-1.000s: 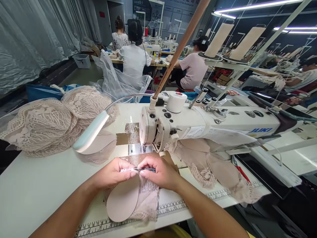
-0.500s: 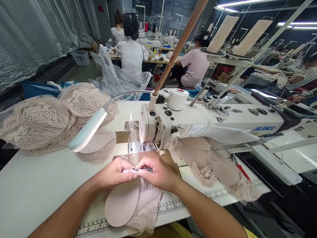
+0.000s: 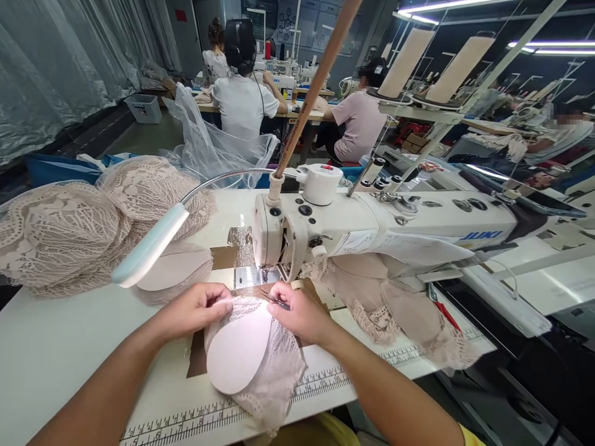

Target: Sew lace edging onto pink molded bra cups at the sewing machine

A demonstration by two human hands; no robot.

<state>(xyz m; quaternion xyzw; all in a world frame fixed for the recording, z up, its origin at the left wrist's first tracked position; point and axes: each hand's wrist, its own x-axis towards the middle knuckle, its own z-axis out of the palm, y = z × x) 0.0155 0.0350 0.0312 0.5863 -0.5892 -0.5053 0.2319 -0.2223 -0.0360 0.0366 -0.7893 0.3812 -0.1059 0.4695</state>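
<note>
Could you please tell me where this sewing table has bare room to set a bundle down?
The widest bare stretch of table lies front-left, between the lace pile and the left hand. A smaller strip lies between that pile and the sewing machine. Crowded: the lace cup at the right hand, and sewn pieces under the machine.

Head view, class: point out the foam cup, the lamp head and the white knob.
foam cup (image 3: 237, 352), head view, its smooth middle.
lamp head (image 3: 151, 246), head view, mid shell.
white knob (image 3: 320, 186), head view, its side.
</note>
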